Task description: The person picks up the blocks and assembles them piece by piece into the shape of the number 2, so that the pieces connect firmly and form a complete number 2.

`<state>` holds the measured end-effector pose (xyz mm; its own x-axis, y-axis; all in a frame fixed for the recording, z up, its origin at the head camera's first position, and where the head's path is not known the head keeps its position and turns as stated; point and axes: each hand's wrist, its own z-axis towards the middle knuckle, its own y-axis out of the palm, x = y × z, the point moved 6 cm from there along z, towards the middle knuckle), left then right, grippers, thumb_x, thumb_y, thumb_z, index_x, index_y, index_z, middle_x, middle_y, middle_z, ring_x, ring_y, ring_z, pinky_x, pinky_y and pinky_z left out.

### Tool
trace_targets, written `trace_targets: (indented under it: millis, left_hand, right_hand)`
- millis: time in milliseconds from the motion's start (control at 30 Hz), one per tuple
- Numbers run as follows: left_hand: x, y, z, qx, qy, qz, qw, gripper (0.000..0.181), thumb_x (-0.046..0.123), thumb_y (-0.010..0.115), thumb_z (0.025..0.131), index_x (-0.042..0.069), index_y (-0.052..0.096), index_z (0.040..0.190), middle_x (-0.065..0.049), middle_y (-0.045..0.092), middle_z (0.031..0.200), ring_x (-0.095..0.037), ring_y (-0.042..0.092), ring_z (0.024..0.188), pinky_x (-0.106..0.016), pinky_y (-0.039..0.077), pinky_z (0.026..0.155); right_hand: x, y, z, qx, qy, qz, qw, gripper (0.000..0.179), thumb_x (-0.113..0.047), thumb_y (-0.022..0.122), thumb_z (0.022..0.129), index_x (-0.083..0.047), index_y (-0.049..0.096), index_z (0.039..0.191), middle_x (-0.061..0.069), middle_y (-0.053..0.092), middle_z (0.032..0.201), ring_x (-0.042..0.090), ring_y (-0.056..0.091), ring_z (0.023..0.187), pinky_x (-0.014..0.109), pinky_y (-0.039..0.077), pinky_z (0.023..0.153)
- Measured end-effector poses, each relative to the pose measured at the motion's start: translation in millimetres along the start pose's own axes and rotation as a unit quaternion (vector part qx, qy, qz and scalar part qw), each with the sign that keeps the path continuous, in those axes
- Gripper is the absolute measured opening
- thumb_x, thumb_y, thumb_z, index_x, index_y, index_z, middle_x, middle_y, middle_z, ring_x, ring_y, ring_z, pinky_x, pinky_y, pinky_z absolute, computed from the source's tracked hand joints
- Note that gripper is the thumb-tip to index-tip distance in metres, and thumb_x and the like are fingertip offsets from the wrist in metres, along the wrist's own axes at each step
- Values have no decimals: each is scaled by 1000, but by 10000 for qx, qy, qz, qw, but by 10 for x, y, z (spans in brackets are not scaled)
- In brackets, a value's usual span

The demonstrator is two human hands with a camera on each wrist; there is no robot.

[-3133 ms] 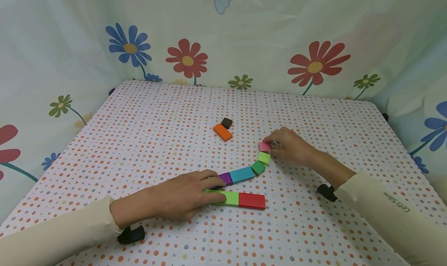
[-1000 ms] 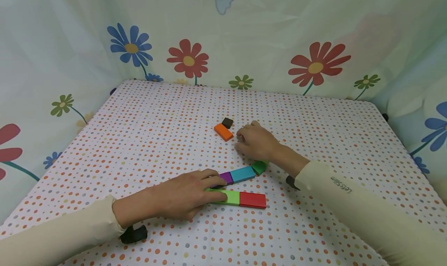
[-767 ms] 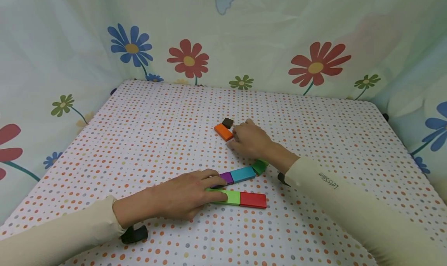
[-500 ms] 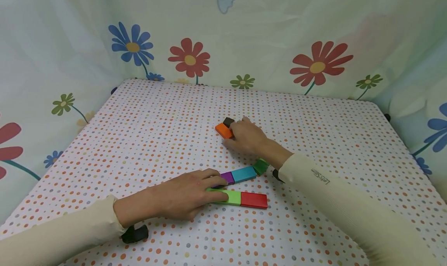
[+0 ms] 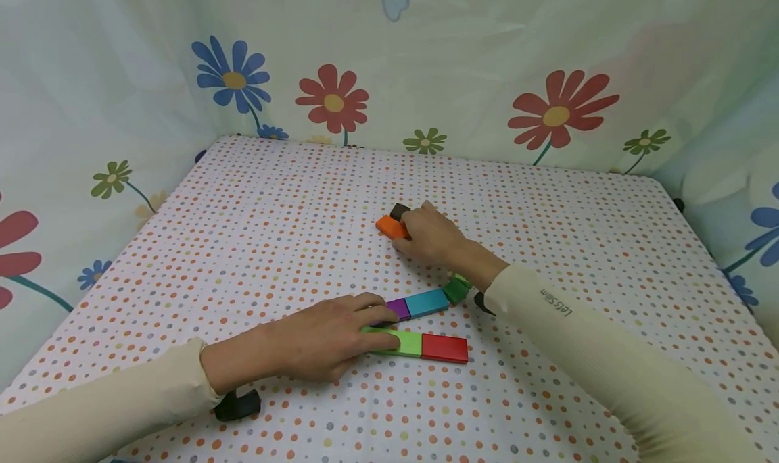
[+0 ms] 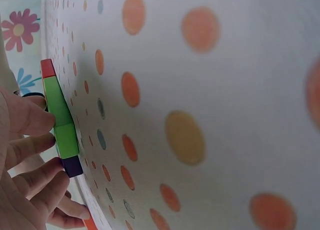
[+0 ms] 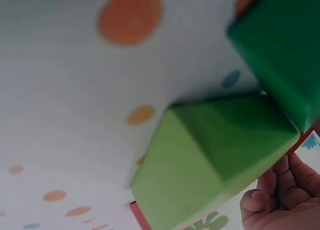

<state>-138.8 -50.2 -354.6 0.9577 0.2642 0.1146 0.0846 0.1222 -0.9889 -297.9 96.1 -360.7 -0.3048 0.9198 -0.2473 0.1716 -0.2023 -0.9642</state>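
In the head view my left hand [image 5: 319, 334] rests at the left ends of two rows of flat blocks. Its thumb lies on a light green block [image 5: 408, 343] beside a red one [image 5: 445, 348]; its fingers touch a purple block [image 5: 399, 309], which joins a blue block [image 5: 427, 303]. From there a green block [image 5: 456, 290] and a smaller light green one [image 7: 185, 175] curve away, partly under my right wrist. Farther off, my right hand [image 5: 432, 233] pinches the right end of an orange block [image 5: 391, 226], with a dark block [image 5: 399, 211] just behind it.
A spotted cloth [image 5: 274, 213] covers the table, and a flowered curtain [image 5: 462, 57] hangs around its back and sides. A pinkish-red block edge [image 7: 139, 216] shows past the light green block in the right wrist view.
My right hand has left the pink block at the curve's far end, moved left and away, and taken hold of the orange block. My left hand has stayed in place.
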Motion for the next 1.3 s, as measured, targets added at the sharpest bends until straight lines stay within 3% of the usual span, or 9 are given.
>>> trace_targets:
  millis: [333, 500, 633, 867, 1300]
  left_hand:
    - [5, -9, 0, -80, -42, -16, 10000, 35, 12, 58, 99, 28, 62, 130, 0, 54, 142, -19, 46, 133, -34, 43, 110]
    - [6, -5, 2, -121, -76, -37, 9999, 36, 12, 58, 99, 29, 61, 131, 0, 54, 143, -19, 45, 134, -35, 43, 111]
    - [6, -1, 5, -139, -79, -33, 9999, 37, 12, 58, 98, 29, 61, 131, 0, 53, 143, -19, 45, 134, -35, 43, 111]
    - [7, -5, 3, -112, -95, -33, 9999, 35, 13, 57, 100, 29, 62, 131, 0, 54, 143, -19, 46, 134, -35, 44, 110]
    - [1, 6, 8, -165, -132, -49, 9998, 36, 14, 57, 100, 29, 61, 131, 0, 53, 144, -20, 45, 135, -36, 44, 110]
  right_hand:
    - [28, -62, -26, -239, -274, 167, 9992, 37, -29, 69, 94, -2, 70, 119, 9, 64, 100, 24, 49, 95, 35, 46, 76]
    - [77, -78, -50, -326, -408, 302, 9982, 42, -26, 71, 93, -2, 68, 127, 10, 65, 114, 24, 50, 103, 38, 49, 87]
    - [142, -96, -84, -303, -554, 358, 9974, 42, -24, 73, 92, -2, 68, 127, 10, 67, 122, 24, 51, 109, 40, 49, 94]
    - [281, -159, -152, -230, -749, 532, 9955, 39, -18, 77, 89, 0, 71, 123, 10, 70, 116, 24, 52, 104, 39, 49, 90]
    - [492, -262, -228, -379, -420, 528, 9970, 39, -17, 79, 87, -2, 71, 122, 10, 69, 117, 27, 50, 107, 43, 46, 94]
